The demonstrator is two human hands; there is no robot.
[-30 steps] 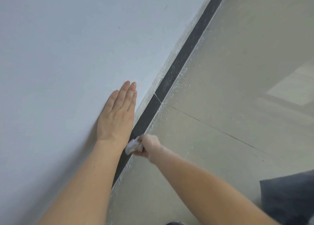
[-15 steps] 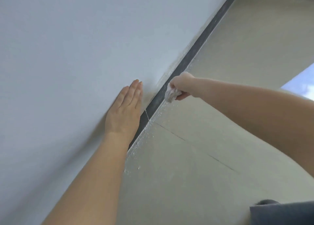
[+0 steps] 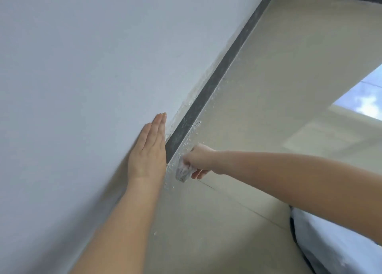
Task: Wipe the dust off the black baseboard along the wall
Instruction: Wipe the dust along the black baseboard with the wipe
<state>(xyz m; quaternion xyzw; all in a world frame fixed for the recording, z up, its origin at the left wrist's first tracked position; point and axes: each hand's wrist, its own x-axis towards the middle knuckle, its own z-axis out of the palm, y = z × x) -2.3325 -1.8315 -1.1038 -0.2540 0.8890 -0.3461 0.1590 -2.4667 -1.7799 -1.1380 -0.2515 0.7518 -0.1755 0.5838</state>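
The right hand [image 3: 199, 158], gripping the cloth [image 3: 183, 173], is back beside the flat left hand [image 3: 147, 149]; the baseboard [image 3: 219, 81] ahead still looks dusty

Baseboard [image 3: 206, 100] free from the hands out to the far corner, and floor [image 3: 268, 108] beside it free too. Near end obstructed: left hand [image 3: 147, 151] flat on wall [image 3: 82, 67] at its edge, right hand [image 3: 198, 160] gripping cloth [image 3: 183, 173] just floor-side.

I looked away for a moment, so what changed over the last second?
The right hand, gripping the cloth, swept away along the baseboard past the fingertips of the left hand, then came back beside it. The left hand stayed flat on the wall.
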